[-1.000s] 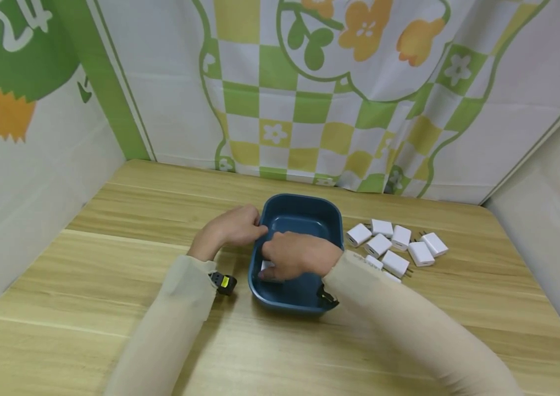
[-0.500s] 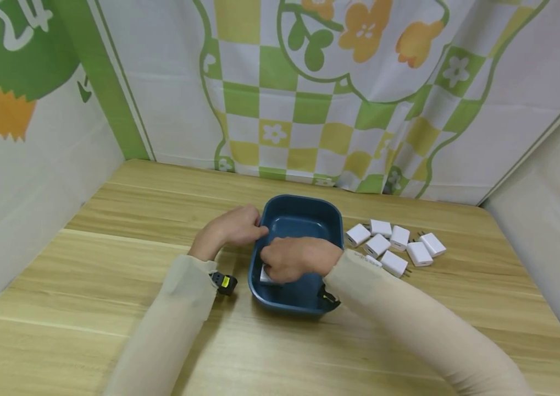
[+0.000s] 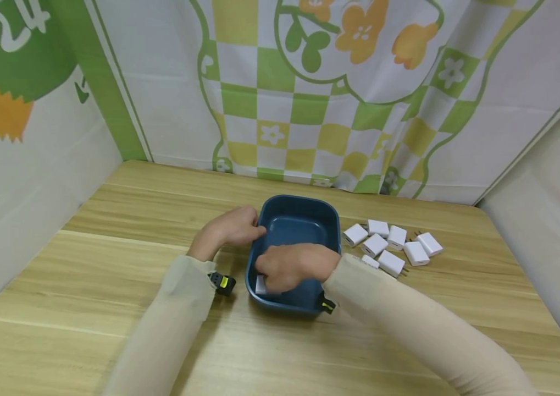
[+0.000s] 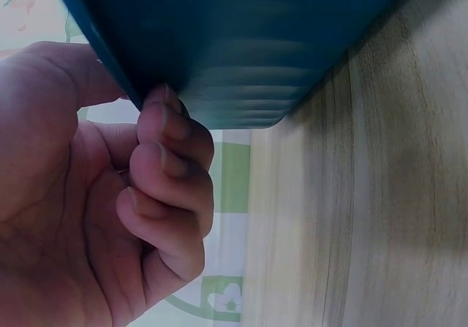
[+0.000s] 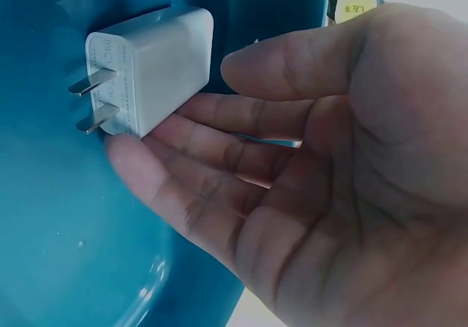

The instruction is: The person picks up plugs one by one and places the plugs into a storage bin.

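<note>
My left hand (image 3: 232,226) grips the left rim of a dark blue plastic bin (image 3: 295,226), thumb over the edge and fingers curled against the outside in the left wrist view. Inside the bin, near its front left corner, a white plug-in charger (image 5: 168,64) with two metal prongs lies against the wall. My right hand (image 3: 297,267) reaches into the bin beside it. In the right wrist view the fingers lie loosely bent along the charger's side, while the thumb stands apart from it. The head view shows only a corner of this charger, as my hand covers the rest.
Several more white chargers (image 3: 373,245) lie in a loose group on the wooden table (image 3: 136,220), right of the bin. My right sleeve (image 3: 408,308) partly hides the nearest ones. Patterned cloth (image 3: 299,110) hangs behind the table, with pale walls at both sides.
My right hand has shifted slightly toward the bin's front left corner, and the charger with it. The left hand keeps its hold on the rim. The head view has shifted slightly.
</note>
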A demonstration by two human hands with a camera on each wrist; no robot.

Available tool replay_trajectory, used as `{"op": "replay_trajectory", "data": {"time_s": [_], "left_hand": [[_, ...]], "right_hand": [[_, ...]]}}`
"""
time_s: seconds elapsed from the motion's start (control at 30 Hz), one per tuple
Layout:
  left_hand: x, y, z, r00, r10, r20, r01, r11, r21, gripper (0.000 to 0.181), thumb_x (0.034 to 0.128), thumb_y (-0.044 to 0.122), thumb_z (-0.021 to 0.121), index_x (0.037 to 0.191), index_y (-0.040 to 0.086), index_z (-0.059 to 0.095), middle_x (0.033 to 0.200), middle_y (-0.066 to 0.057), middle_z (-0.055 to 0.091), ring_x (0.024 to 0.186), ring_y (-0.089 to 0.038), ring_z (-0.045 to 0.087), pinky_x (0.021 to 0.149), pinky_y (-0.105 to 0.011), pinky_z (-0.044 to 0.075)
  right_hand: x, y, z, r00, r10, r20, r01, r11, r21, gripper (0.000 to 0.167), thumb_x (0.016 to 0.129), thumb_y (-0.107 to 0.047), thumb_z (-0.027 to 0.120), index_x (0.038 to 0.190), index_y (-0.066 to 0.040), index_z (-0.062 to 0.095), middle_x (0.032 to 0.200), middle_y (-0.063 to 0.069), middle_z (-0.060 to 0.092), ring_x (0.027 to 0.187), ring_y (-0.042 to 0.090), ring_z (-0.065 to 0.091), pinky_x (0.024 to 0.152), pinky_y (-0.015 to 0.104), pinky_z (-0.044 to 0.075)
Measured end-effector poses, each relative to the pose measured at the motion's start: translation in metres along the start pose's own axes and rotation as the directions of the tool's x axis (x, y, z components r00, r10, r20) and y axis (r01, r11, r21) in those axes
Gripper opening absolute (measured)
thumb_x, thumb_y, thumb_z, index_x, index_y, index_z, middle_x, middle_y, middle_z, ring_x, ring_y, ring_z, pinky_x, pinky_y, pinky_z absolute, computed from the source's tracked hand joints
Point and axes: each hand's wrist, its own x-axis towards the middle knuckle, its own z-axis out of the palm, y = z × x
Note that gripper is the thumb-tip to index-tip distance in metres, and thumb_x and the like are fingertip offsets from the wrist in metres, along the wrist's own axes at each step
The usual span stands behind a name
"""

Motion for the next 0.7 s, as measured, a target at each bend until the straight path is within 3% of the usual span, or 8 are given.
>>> {"op": "replay_trajectory", "data": {"time_s": [0.7], "left_hand": [[-0.0002,0.0002,0.0006,1.0,0.01,-0.015,-0.01,1.0,-0.009,0.049,0.0994,0.019,0.054,0.053,0.018,0.038,0.049,0.007,0.031,0.042,-0.008,0.026,0.045,-0.024,0.026]], "right_hand": [[-0.0042,-0.0041,0.0025,1.0,-0.016,0.012,0.016,1.0,0.025,0.02,0.1,-0.01,0.052,0.082,-0.014,0.058,0.07,-0.002,0.057,0.056,0.012,0.049,0.055,0.025,0.04]]}}
